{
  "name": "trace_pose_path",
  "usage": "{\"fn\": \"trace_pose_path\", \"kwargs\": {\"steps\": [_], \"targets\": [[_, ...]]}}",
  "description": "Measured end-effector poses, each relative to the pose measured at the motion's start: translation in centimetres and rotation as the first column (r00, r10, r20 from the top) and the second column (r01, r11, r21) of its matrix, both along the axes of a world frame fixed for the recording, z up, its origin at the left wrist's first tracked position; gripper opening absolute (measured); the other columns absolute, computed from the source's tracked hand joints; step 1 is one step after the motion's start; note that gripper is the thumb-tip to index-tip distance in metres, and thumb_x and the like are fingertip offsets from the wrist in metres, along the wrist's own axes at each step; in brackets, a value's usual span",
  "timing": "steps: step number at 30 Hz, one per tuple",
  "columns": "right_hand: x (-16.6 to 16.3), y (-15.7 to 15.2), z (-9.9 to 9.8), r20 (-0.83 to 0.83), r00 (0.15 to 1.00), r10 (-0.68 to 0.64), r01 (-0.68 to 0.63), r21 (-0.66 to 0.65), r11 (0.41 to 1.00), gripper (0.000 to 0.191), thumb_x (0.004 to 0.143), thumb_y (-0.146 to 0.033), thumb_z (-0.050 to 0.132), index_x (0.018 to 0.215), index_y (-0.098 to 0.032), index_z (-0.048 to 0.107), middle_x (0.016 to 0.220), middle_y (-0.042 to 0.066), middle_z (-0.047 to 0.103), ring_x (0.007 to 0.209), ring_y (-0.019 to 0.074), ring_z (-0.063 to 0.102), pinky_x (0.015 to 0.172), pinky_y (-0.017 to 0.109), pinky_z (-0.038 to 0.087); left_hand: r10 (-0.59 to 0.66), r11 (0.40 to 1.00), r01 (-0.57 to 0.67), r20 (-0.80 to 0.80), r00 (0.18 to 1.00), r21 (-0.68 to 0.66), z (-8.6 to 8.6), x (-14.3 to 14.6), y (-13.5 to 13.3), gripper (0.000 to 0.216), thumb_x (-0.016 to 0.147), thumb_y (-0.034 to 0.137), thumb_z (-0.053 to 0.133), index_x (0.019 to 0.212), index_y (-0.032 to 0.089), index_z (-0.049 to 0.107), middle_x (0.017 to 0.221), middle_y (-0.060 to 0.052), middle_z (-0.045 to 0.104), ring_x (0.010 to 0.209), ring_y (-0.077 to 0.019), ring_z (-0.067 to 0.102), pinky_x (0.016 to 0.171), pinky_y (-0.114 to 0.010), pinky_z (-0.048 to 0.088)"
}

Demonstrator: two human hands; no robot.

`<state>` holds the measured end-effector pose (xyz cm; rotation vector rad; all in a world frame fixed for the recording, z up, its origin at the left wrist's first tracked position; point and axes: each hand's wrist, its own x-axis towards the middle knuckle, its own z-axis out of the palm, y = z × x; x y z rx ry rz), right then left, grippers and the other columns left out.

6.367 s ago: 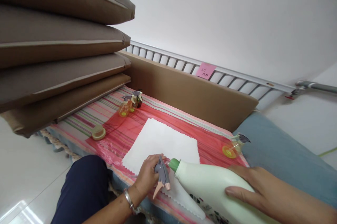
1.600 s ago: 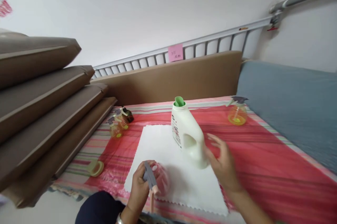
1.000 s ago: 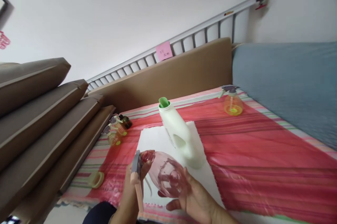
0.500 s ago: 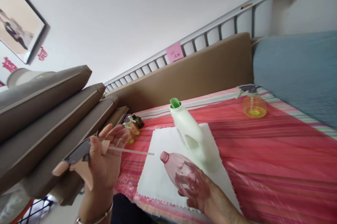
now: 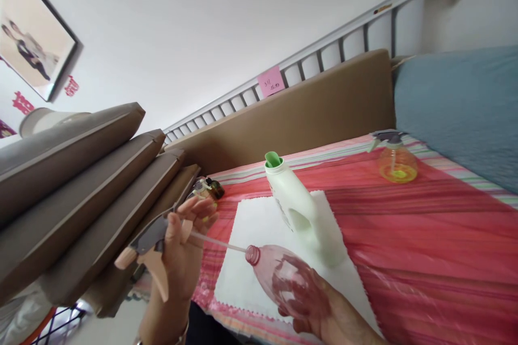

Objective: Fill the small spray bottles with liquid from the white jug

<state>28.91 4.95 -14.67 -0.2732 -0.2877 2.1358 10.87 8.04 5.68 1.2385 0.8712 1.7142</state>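
My left hand (image 5: 184, 250) grips a grey and peach trigger sprayer head (image 5: 151, 237) between thumb and fingers. Its thin clear dip tube (image 5: 220, 241) points right, the tip at the mouth of a pink see-through bottle (image 5: 279, 277). Whether the tip is inside the neck I cannot tell. My right hand (image 5: 327, 307) is wrapped round the lower part of that bottle, which tilts with its neck to the left. Just behind it, a pale green jug (image 5: 297, 207) with a green spout stands uncapped on a white cloth (image 5: 246, 226).
An orange spray bottle (image 5: 396, 164) with yellow liquid stands at the right on the red striped cover (image 5: 376, 215). Small bottles (image 5: 210, 188) stand beyond my left hand. Stacked brown cushions (image 5: 101, 172) fill the left side. A brown padded board (image 5: 299, 110) and blue padding (image 5: 457, 113) edge the back and right.
My left hand has moved right with the sprayer head, bringing the dip tube's tip from short of the pink bottle up to its mouth. The right hand keeps its hold.
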Motion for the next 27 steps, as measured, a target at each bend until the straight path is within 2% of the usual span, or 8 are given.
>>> {"fn": "trace_pose_path", "kwargs": {"steps": [5, 8, 12, 16, 19, 27], "targets": [[0.0, -0.4, 0.6, 0.017, 0.999, -0.04, 0.04, -0.002, 0.999, 0.059, 0.076, -0.051, 0.062, 0.127, -0.029, 0.04, 0.096, 0.006, 0.069, 0.076, 0.0223, 0.066, 0.057, 0.029, 0.044, -0.108, 0.99, 0.096, -0.126, 0.986, -0.103, -3.1, 2.2, 0.0, 0.041, 0.072, 0.054, 0.061, 0.094, 0.02, 0.067, 0.098, -0.009, 0.07, 0.097, -0.0267, 0.062, 0.083, -0.04, 0.05], [-0.1, -0.8, 0.8, 0.007, 0.999, -0.053, 0.052, 0.029, 0.998, 0.062, 0.074, -0.054, 0.063, 0.126, -0.029, 0.043, 0.105, 0.009, 0.067, 0.083, 0.0235, 0.066, 0.061, 0.031, 0.046, -0.19, 0.966, 0.144, -0.209, 0.959, -0.215, -5.2, 3.7, -0.1, 0.047, 0.069, 0.058, 0.062, 0.092, 0.017, 0.067, 0.098, -0.013, 0.07, 0.098, -0.0307, 0.062, 0.081, -0.043, 0.049], [-0.1, -0.9, 0.9, -0.03, 0.998, -0.055, 0.056, 0.027, 0.998, 0.061, 0.072, -0.053, 0.065, 0.124, -0.027, 0.046, 0.109, 0.011, 0.067, 0.093, 0.0273, 0.064, 0.065, 0.033, 0.046, -0.243, 0.946, 0.186, -0.2, 0.949, -0.264, -6.9, 4.7, -0.3, 0.044, 0.075, 0.055, 0.055, 0.096, 0.017, 0.066, 0.1, -0.013, 0.07, 0.102, -0.0318, 0.06, 0.082, -0.043, 0.048], [-0.1, -0.9, 1.0, -0.075, 0.996, -0.052, 0.054, 0.03, 0.998, 0.056, 0.076, -0.05, 0.062, 0.124, -0.025, 0.045, 0.105, 0.011, 0.068, 0.087, 0.0259, 0.066, 0.065, 0.033, 0.047, -0.299, 0.936, 0.247, -0.2, 0.933, -0.25, -7.0, 4.6, 0.0, 0.038, 0.077, 0.051, 0.055, 0.091, 0.017, 0.066, 0.095, -0.012, 0.071, 0.098, -0.0298, 0.062, 0.083, -0.043, 0.048], [-0.2, -0.9, 1.0, -0.085, 0.995, -0.047, 0.051, 0.04, 0.998, 0.059, 0.078, -0.052, 0.058, 0.129, -0.027, 0.039, 0.104, 0.009, 0.067, 0.083, 0.0264, 0.067, 0.063, 0.033, 0.048, -0.274, 0.949, 0.227, -0.212, 0.938, -0.22, -6.8, 4.7, 0.0, 0.036, 0.078, 0.048, 0.054, 0.086, 0.016, 0.066, 0.088, -0.011, 0.072, 0.091, -0.0289, 0.065, 0.082, -0.043, 0.049], [-0.1, -0.8, 1.3, -0.052, 0.996, 0.078, -0.076, 0.043, 0.996, 0.072, 0.08, -0.062, 0.046, 0.138, -0.025, 0.025, 0.093, 0.01, 0.069, 0.075, 0.0264, 0.07, 0.053, 0.027, 0.051, -0.228, 0.97, 0.193, -0.276, 0.934, -0.147, -6.4, 5.1, -0.3, 0.034, 0.08, 0.045, 0.052, 0.081, 0.015, 0.067, 0.082, -0.01, 0.071, 0.084, -0.0261, 0.065, 0.08, -0.04, 0.049]]}}
